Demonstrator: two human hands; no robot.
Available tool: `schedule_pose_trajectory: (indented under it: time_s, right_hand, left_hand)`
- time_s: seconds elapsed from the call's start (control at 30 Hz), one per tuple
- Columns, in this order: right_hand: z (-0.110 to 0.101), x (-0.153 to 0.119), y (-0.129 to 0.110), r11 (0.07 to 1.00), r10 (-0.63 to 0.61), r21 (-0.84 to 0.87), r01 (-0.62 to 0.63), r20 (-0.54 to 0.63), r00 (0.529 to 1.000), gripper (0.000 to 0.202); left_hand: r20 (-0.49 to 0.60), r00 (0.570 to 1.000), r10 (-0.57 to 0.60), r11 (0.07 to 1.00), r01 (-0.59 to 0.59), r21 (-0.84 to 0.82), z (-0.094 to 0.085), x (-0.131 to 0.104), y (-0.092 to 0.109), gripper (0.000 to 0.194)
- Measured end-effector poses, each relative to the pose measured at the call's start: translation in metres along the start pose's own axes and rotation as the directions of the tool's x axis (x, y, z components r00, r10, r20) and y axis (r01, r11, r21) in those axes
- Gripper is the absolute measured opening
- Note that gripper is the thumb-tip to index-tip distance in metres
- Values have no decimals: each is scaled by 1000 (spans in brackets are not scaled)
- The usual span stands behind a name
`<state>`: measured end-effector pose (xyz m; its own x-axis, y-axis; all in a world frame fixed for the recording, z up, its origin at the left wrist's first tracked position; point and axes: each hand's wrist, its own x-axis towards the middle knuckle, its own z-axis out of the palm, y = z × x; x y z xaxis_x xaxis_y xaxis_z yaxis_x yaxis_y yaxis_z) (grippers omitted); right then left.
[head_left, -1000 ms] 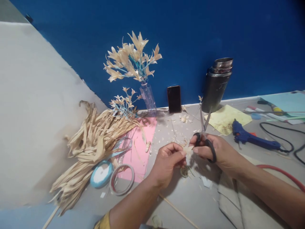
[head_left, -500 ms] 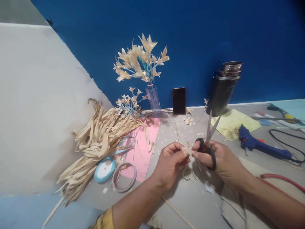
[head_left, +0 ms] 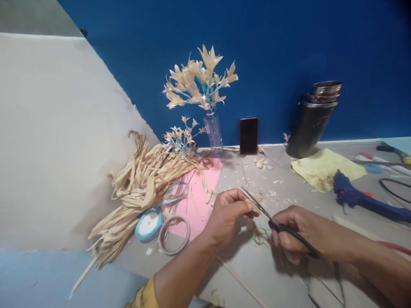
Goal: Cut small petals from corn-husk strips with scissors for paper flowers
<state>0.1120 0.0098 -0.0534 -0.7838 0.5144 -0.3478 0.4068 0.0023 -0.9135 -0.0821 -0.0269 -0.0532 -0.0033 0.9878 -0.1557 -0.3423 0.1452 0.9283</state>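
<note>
My left hand (head_left: pixel 229 216) is closed in a pinch at the middle of the table; what it holds is mostly hidden by the fingers. Just right of it, my right hand (head_left: pixel 297 235) grips black-handled scissors (head_left: pixel 261 208), whose blades look nearly closed and point up and left, with the tips just above my left fingertips. Pale scraps (head_left: pixel 261 164) lie scattered over the table behind my hands. A small coil of thin greenish strip (head_left: pixel 259 236) rests below and between them.
Dried husks (head_left: pixel 144 184), blue ribbon spool (head_left: pixel 149 224) and tape roll (head_left: pixel 174 235) lie left. Husk flowers stand in a clear bottle (head_left: pixel 214 134) beside a phone (head_left: pixel 248 136). A dark flask (head_left: pixel 313 122), yellow paper (head_left: pixel 327 169) and blue glue gun (head_left: pixel 366 199) are right.
My right hand has turned the scissors from upright to pointing left, their blades now nearly closed. It has moved away from my left fingertips. The view has shifted slightly left.
</note>
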Motion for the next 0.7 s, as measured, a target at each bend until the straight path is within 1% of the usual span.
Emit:
schedule_pose_trajectory:
  time_s: [0.1, 0.23, 0.3, 0.37, 0.4, 0.47, 0.53, 0.6, 0.63, 0.7]
  right_hand:
    - [-1, 0, 3, 1000, 1, 4, -1, 6, 1000, 23]
    - [-1, -1, 3, 999, 42, -17, -42, -15, 999, 34]
    - [-2, -1, 3, 998, 68, 16, -68, -7, 998, 38]
    - [-4, 2, 3, 994, 84, 77, -81, -36, 996, 40]
    - [-5, 3, 3, 991, 84, 109, -75, -76, 994, 40]
    - [-7, 7, 3, 984, 57, 174, -21, -203, 977, 40]
    - [-8, 11, 2, 969, 29, 239, 62, -358, 933, 35]
    - [-6, 12, 0, 946, 14, 290, 146, -486, 874, 35]
    - [-5, 13, -1, 934, 12, 309, 180, -528, 849, 38]
    - [-1, 13, -3, 917, 2, 330, 224, -566, 825, 43]
  left_hand:
    - [6, 1000, 7, 1000, -7, 14, 0, 0, 0, 13]
    - [-8, 1000, -11, 1000, 11, -1, 0, 0, 1, 15]
    - [7, 999, -35, 999, 35, -34, -1, 0, 2, 16]
    - [26, 997, -78, 993, 80, -87, -2, 1, 3, 18]
    - [31, 994, -102, 987, 105, -121, -3, 1, 3, 19]
    - [28, 989, -143, 969, 146, -202, -5, 3, 2, 22]
    - [25, 986, -166, 949, 167, -269, -6, 5, 0, 24]
    - [26, 984, -176, 938, 176, -299, -5, 6, -3, 25]
    - [28, 983, -180, 938, 180, -297, -4, 7, -4, 25]
    - [27, 982, -185, 943, 185, -278, -1, 6, -8, 24]
